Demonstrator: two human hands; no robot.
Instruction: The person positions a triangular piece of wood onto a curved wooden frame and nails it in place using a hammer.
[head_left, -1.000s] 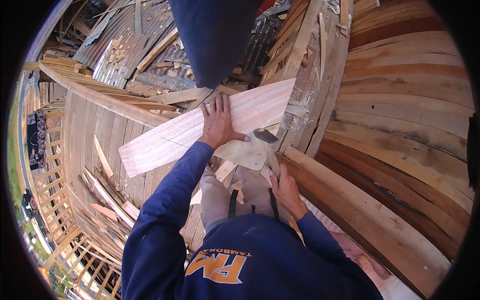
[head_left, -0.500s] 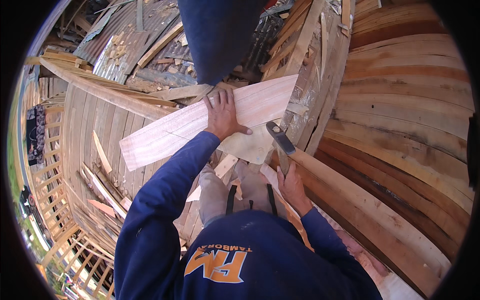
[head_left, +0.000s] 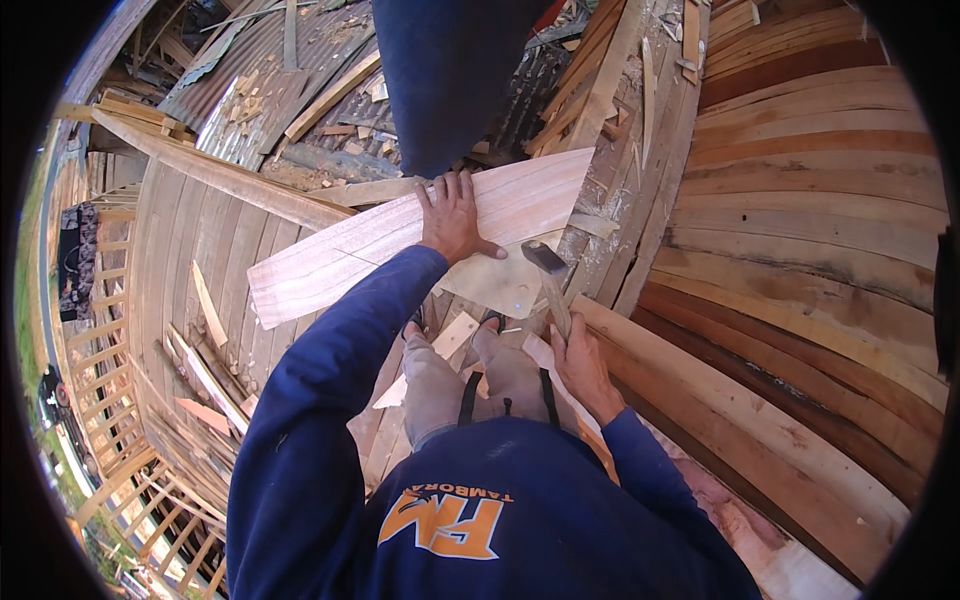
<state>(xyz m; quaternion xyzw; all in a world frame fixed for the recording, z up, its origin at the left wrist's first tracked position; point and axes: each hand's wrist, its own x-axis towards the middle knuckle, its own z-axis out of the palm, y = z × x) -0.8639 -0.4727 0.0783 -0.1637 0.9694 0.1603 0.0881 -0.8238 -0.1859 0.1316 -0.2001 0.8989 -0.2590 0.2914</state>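
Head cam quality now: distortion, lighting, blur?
Head view: planks on the right look bowed toward the black rim, likely partly fisheye; daylight soft, grain on the pale board readable; dark blue shape at top shows little detail; left hand reasonably sharp.

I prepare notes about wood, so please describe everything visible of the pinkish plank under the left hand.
The plank is long, flat and pale pinkish, apparently wood, with lengthwise grain and a thin dark line crossing it left of the left hand, which rests spread on its face. It lies aslant, right end farther away. A yellowish surface shows at its near edge; whether this supports it is unclear.
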